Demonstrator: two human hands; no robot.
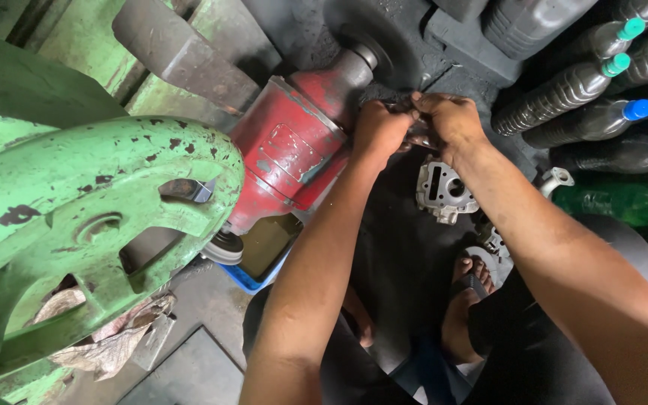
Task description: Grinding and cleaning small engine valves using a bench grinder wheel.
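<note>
Whatever the left hand point(379, 129) and right hand point(450, 118) pinch between them is too small and dark to make out — fingers cover most of it. The green wheel point(76, 217) runs off the left edge. The bottles point(609, 105) are cut off at right, their dark contents unreadable.

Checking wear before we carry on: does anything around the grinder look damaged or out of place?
Yes. The green casting has paint chipped off in dark patches. A metal cylinder part lies loose on the floor near the sandalled foot. Crumpled rags sit under the casting.
</note>
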